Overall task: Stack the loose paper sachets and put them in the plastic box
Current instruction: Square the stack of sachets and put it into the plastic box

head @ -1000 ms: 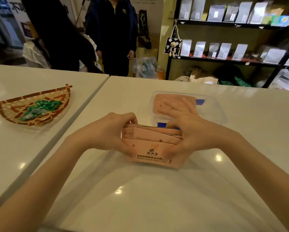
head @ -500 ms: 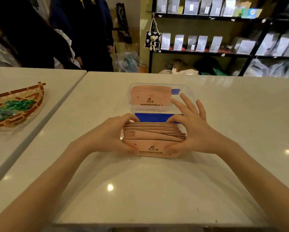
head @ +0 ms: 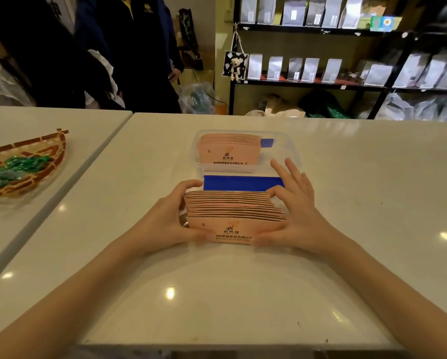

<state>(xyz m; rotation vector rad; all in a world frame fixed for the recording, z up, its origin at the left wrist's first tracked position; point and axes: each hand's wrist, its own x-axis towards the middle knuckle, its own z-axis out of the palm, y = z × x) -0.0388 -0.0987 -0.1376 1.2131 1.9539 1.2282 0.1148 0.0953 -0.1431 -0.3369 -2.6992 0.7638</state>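
Observation:
A stack of pink paper sachets (head: 234, 212) stands on edge on the white table, its printed front facing me. My left hand (head: 173, 218) presses the stack's left end and my right hand (head: 293, 211) presses its right end, fingers partly spread. Just behind the stack lies a clear plastic box (head: 286, 151) that holds another row of pink sachets (head: 229, 149) on its left side. A blue strip (head: 243, 183) shows between the held stack and the box, and more blue shows inside the box at the back.
A woven basket (head: 49, 154) with green wrapped sweets sits on the neighbouring table at the left, across a narrow gap. Two people in dark clothes (head: 129, 53) stand beyond the tables. Black shelves (head: 320, 84) with silver pouches line the back wall.
The view has swung left and settled, centring the box. The sachets between my hands have gone from a skewed fan to a more even stack. Both hands keep their hold.

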